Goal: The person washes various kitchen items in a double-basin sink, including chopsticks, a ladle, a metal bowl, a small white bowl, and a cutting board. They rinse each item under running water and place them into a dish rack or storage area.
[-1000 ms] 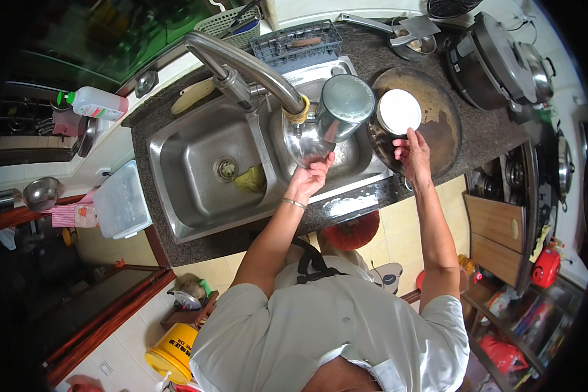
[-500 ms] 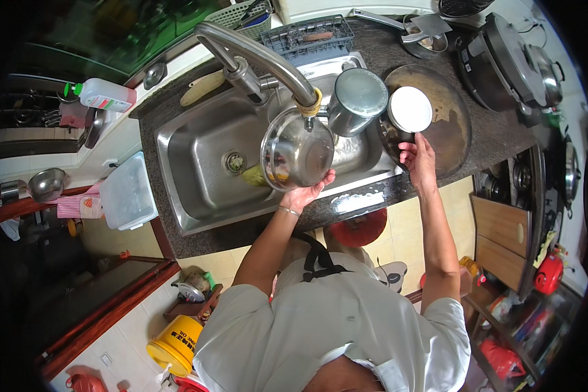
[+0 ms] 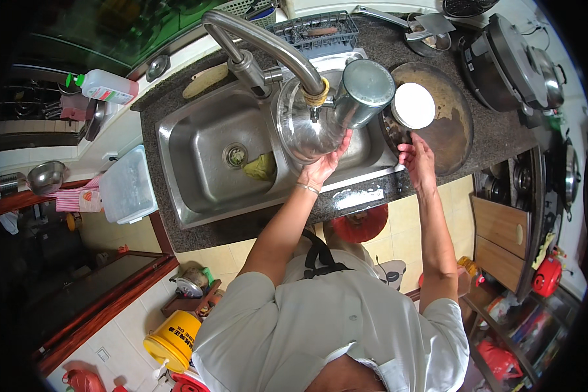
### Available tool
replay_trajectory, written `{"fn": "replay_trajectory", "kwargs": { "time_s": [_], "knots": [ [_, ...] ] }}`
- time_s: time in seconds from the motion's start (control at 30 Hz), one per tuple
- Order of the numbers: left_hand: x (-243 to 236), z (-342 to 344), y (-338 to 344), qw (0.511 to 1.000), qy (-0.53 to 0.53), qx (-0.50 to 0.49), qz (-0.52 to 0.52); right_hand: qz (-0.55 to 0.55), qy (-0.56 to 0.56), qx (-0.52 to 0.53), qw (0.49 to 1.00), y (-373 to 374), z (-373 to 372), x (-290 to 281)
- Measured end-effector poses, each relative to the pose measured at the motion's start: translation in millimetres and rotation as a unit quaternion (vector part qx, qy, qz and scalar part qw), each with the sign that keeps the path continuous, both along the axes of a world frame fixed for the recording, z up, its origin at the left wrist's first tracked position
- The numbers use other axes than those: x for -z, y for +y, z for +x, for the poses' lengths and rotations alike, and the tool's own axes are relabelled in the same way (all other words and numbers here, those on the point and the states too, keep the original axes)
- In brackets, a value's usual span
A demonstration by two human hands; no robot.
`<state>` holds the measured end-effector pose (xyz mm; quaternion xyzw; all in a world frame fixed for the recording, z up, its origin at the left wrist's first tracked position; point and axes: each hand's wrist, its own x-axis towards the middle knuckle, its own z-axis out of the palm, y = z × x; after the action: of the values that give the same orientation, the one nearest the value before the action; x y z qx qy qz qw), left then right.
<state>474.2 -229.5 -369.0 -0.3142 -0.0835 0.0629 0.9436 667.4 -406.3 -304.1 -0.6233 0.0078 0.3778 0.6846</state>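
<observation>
My left hand [image 3: 325, 164] is closed on the near edge of a shiny steel bowl [image 3: 300, 137], tilted over the divider between the two sink basins, under the faucet [image 3: 294, 62]. Against the bowl's right side leans a steel pot [image 3: 367, 85], bottom up. A white bowl [image 3: 413, 106] sits upside down beside it, above a dark object at the edge of a round worn board [image 3: 452, 134]. Just below the white bowl is my right hand [image 3: 419, 163], its fingers loosely bent and apart, the fingertips near that dark object. Whether they touch it is unclear.
The left sink basin [image 3: 202, 176] holds a yellow-green cloth [image 3: 260, 167] near its drain. A rice cooker [image 3: 503, 65] and a small saucepan [image 3: 431, 43] stand at the back right. Behind the faucet is a dark rack [image 3: 313, 31]; a clear plastic box [image 3: 129, 186] is at the left.
My left hand has carried the steel bowl up and to the right, toward the steel pot. More of the yellow-green cloth shows now. My right hand has hardly moved.
</observation>
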Motion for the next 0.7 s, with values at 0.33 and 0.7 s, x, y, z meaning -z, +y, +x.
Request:
{"fn": "replay_trajectory", "kwargs": {
  "time_s": [0.33, 0.7],
  "knots": [
    [4, -7, -4, 0.993, 0.065, 0.009, -0.1, 0.002, 0.0, -0.003, 1.0, -8, -20, 11],
    [-3, -8, -20, 0.997, -0.024, 0.003, -0.067, -0.039, -0.021, -0.111, 0.993, 15, -66, 25]
  ]
}}
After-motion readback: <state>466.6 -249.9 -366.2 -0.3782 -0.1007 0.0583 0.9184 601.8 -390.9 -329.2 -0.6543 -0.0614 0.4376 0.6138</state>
